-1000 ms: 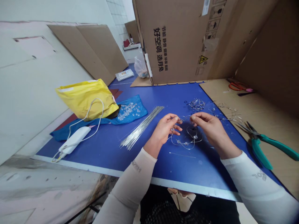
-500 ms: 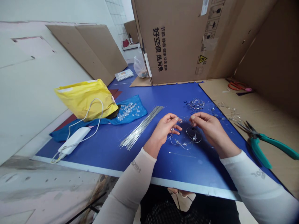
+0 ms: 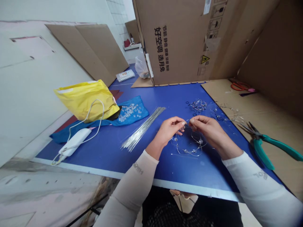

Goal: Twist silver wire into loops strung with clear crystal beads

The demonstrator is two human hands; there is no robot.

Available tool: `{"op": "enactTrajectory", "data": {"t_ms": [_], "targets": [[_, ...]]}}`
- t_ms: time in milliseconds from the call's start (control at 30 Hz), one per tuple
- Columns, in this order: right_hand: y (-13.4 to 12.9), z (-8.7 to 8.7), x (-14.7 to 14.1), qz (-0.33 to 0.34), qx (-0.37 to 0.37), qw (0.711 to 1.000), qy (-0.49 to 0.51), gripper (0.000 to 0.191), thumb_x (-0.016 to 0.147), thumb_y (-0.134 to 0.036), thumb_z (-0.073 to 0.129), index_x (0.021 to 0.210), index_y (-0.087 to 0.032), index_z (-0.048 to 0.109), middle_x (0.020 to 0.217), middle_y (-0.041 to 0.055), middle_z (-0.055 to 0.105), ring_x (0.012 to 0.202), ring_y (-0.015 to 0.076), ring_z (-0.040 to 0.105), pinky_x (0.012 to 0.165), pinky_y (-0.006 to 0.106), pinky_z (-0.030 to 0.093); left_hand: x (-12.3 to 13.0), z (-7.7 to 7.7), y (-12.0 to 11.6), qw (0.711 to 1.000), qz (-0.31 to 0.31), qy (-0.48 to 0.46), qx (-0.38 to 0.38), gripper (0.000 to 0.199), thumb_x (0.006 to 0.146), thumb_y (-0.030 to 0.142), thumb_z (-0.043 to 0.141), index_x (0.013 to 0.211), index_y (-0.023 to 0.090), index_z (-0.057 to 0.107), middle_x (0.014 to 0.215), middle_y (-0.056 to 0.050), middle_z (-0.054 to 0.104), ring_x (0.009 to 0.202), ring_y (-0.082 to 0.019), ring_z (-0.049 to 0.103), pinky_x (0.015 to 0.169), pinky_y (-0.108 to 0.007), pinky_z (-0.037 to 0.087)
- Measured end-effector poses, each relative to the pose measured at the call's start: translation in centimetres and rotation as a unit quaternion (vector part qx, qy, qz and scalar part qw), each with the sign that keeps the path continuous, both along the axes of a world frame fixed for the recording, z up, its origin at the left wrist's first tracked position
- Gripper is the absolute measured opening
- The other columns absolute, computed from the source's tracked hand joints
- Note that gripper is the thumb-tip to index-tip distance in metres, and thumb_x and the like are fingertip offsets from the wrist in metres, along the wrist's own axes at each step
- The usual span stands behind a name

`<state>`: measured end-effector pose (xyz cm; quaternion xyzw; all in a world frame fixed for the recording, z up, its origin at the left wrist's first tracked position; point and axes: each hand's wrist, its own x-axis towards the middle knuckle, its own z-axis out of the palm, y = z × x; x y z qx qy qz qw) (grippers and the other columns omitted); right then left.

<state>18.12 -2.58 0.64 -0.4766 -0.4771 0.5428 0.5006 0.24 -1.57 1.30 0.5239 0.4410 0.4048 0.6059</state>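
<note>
Beaded wire (image 3: 186, 151) loops bodyward from left hand (image 3: 167, 130) and right hand (image 3: 209, 128), equally near, fingers pinched tight on its far edge.

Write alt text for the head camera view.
Left hand and right hand hold a clear-beaded wire loop above a blue table. Cut wires and loose beads on blue cloth lie left; green-handled pliers lie right, before a cardboard box.

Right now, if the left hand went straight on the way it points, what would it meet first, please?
Beyond the beaded wire it holds, the left hand would probably meet the right hand, though exact depth is unclear.
</note>
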Motion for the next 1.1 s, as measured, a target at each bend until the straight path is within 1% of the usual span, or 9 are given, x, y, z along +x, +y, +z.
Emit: {"op": "enactTrajectory", "data": {"t_ms": [167,333,500,667,800,900,1100], "targets": [[-0.01,-0.18,0.07,0.007,-0.010,1.000,0.024,0.040,0.070,-0.059,0.080,0.078,-0.020,0.075,0.079,0.0045,0.069,0.069,0.0154,0.055,0.066,0.031,0.044,0.08,0.26,-0.23,1.000,0.018,-0.001,-0.008,0.005,0.088,0.019,0.065,0.088,0.014,0.067,0.080,-0.002,0.064,0.070,-0.011,0.064,0.057,-0.022,0.054],[0.11,-0.40,0.18,0.001,-0.007,1.000,0.022,0.038,0.066,-0.055,0.084,0.079,-0.020,0.076,0.080,0.0043,0.070,0.069,0.0149,0.055,0.066,0.030,0.044,0.14,0.51,-0.33,1.000,0.014,0.012,-0.009,0.005,0.089,0.018,0.065,0.086,0.014,0.066,0.079,-0.002,0.063,0.070,-0.011,0.064,0.057,-0.021,0.054],[0.10,-0.24,0.17,0.000,-0.002,1.000,0.028,0.035,0.064,-0.050,0.087,0.079,-0.020,0.076,0.078,0.0034,0.070,0.068,0.0142,0.055,0.065,0.030,0.044,0.04,0.47,-0.27,1.000,0.012,0.013,-0.001,0.006,0.089,0.020,0.065,0.087,0.015,0.066,0.083,-0.003,0.065,0.071,-0.011,0.065,0.058,-0.021,0.054],[0.15,-0.13,0.25,0.014,-0.014,0.999,0.043,0.038,0.058,-0.047,0.091,0.078,-0.020,0.075,0.074,0.0020,0.068,0.065,0.0137,0.055,0.063,0.029,0.045,-0.02,0.41,-0.32,1.000,0.002,0.014,0.006,0.006,0.090,0.020,0.063,0.087,0.015,0.066,0.086,-0.004,0.068,0.071,-0.010,0.064,0.060,-0.021,0.054],[0.14,-0.05,0.22,0.024,-0.017,0.998,0.056,0.037,0.056,-0.044,0.093,0.077,-0.020,0.076,0.073,0.0009,0.068,0.065,0.0129,0.056,0.064,0.029,0.045,0.04,0.39,-0.25,1.000,0.008,0.019,0.010,0.004,0.089,0.019,0.065,0.089,0.015,0.066,0.080,-0.003,0.066,0.070,-0.011,0.064,0.058,-0.021,0.054],[0.11,-0.05,0.10,0.021,-0.001,0.998,0.058,0.036,0.056,-0.042,0.093,0.080,-0.021,0.076,0.075,0.0010,0.069,0.068,0.0139,0.058,0.067,0.031,0.046,0.10,0.33,-0.16,0.999,0.014,0.028,0.021,0.005,0.088,0.020,0.065,0.090,0.015,0.067,0.075,-0.001,0.063,0.067,-0.010,0.063,0.058,-0.022,0.054],[0.21,-0.37,0.00,0.016,0.033,0.999,0.021,0.030,0.061,-0.040,0.089,0.081,-0.022,0.075,0.075,0.0012,0.070,0.069,0.0151,0.058,0.069,0.032,0.046,0.22,0.27,-0.33,0.997,0.031,0.055,0.049,0.005,0.087,0.019,0.064,0.087,0.016,0.068,0.070,0.000,0.063,0.064,-0.010,0.062,0.055,-0.020,0.053]]}}
